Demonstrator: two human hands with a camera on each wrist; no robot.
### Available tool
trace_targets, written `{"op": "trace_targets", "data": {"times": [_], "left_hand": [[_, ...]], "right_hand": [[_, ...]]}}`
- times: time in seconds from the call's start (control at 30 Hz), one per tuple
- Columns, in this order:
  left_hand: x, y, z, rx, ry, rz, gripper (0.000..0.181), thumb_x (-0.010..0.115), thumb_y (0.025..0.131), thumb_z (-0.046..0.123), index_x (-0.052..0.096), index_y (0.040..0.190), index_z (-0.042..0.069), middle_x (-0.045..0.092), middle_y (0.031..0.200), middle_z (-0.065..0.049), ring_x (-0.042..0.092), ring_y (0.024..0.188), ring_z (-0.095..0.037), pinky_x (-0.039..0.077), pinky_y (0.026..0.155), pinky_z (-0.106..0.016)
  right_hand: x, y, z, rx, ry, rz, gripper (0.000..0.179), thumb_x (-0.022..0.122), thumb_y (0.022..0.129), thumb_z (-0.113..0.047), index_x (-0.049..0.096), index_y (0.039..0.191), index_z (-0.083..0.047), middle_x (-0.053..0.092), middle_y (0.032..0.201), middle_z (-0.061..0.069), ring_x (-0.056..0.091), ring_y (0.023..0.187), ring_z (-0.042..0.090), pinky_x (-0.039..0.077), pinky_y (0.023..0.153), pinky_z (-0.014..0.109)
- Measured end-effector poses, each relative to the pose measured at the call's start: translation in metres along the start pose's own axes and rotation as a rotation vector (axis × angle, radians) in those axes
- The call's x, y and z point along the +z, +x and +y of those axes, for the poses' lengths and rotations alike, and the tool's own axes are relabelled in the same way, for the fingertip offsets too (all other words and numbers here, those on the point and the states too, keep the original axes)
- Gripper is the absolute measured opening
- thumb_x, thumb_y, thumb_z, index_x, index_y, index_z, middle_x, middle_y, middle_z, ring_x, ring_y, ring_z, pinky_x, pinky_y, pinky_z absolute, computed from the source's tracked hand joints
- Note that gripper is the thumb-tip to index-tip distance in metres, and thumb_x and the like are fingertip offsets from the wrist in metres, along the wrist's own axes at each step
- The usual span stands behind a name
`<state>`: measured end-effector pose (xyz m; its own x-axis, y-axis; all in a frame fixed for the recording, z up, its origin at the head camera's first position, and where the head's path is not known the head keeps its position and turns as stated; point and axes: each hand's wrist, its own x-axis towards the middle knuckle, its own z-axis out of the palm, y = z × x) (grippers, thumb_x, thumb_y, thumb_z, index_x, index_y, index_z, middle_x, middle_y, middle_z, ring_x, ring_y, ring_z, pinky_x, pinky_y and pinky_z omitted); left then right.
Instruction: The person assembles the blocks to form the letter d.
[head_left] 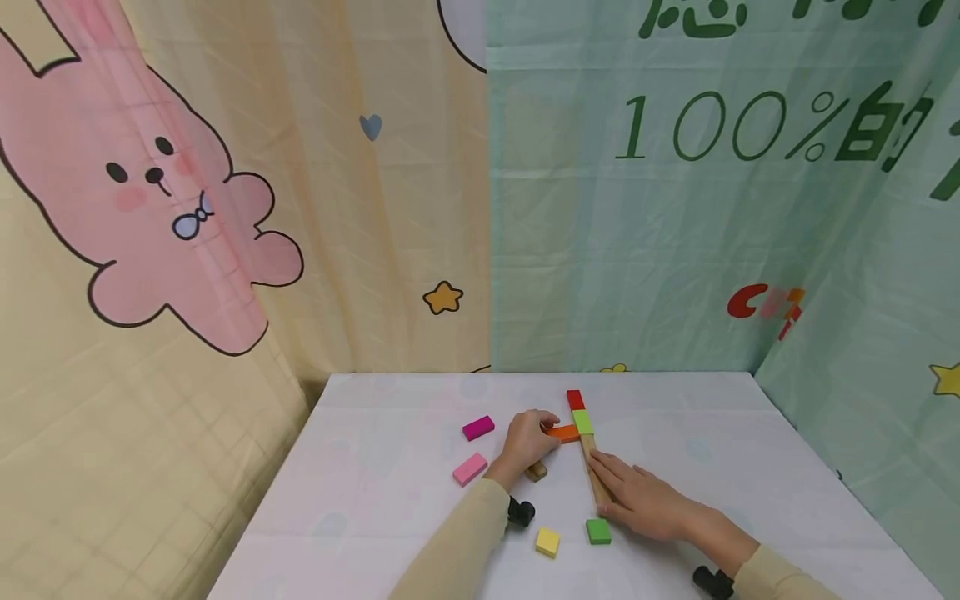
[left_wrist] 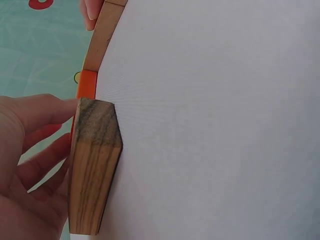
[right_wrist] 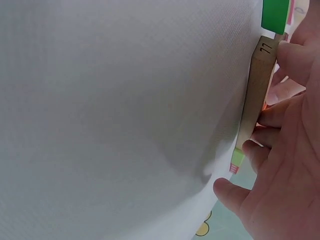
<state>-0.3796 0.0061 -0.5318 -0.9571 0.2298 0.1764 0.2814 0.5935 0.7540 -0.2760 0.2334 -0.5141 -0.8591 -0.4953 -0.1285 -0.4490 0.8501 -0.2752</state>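
Observation:
My left hand [head_left: 527,443] pinches the left end of an orange block [head_left: 567,433] between thumb and fingers. The orange block's other end meets a row made of a red block [head_left: 575,400], a light green block [head_left: 582,422] and a long plain wooden piece [head_left: 592,471]. Along that wooden piece lies my right hand [head_left: 651,498], fingers extended against its side and thumb by its near end, where a printed mark [right_wrist: 266,48] shows. A dark-grained brown block [left_wrist: 95,165] sits just beside my left hand, on the near side.
Near the row's close end lies a green block [head_left: 598,532], with a yellow block [head_left: 547,542] to its left. Magenta [head_left: 478,428] and pink [head_left: 470,469] blocks lie left of my left hand. Printed curtains hang beyond the white-covered table [head_left: 360,500].

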Motion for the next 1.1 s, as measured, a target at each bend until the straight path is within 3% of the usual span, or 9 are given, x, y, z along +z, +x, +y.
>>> {"op": "trace_targets", "data": {"times": [0.13,0.27,0.67,1.1], "left_hand": [[-0.007,-0.003,0.002,-0.032,-0.019,-0.018,0.028,0.080,0.085,0.014,0.077,0.113,0.013,0.069,0.098,0.002,0.056,0.082,-0.012,0.052,0.073,-0.027],[-0.016,-0.006,0.004,-0.020,-0.020,-0.016,0.027,0.077,0.088,0.014,0.076,0.115,0.012,0.070,0.105,-0.003,0.057,0.087,-0.014,0.052,0.073,-0.026],[-0.051,-0.012,0.005,0.067,0.022,-0.006,0.026,0.071,0.095,0.012,0.073,0.120,0.007,0.069,0.114,-0.011,0.061,0.099,-0.024,0.054,0.082,-0.031],[-0.078,-0.024,-0.004,0.137,0.052,0.052,0.023,0.072,0.091,0.009,0.075,0.114,0.003,0.070,0.112,-0.016,0.064,0.102,-0.034,0.052,0.085,-0.040]], "right_hand": [[0.001,0.001,0.001,0.002,0.009,0.001,0.084,0.052,0.097,-0.062,0.024,0.161,-0.016,0.024,0.164,0.007,0.028,0.148,0.030,0.028,0.112,0.062],[0.001,0.001,0.001,0.008,0.010,-0.001,0.084,0.052,0.096,-0.063,0.025,0.161,-0.017,0.025,0.164,0.007,0.027,0.148,0.030,0.027,0.112,0.062],[-0.003,0.000,0.001,-0.032,0.000,0.030,0.081,0.048,0.099,-0.062,0.026,0.160,-0.015,0.024,0.164,0.006,0.027,0.148,0.030,0.025,0.110,0.067],[0.000,-0.002,-0.005,-0.030,0.001,0.010,0.078,0.052,0.099,-0.059,0.029,0.160,-0.015,0.025,0.164,0.005,0.031,0.147,0.028,0.028,0.111,0.064]]}}
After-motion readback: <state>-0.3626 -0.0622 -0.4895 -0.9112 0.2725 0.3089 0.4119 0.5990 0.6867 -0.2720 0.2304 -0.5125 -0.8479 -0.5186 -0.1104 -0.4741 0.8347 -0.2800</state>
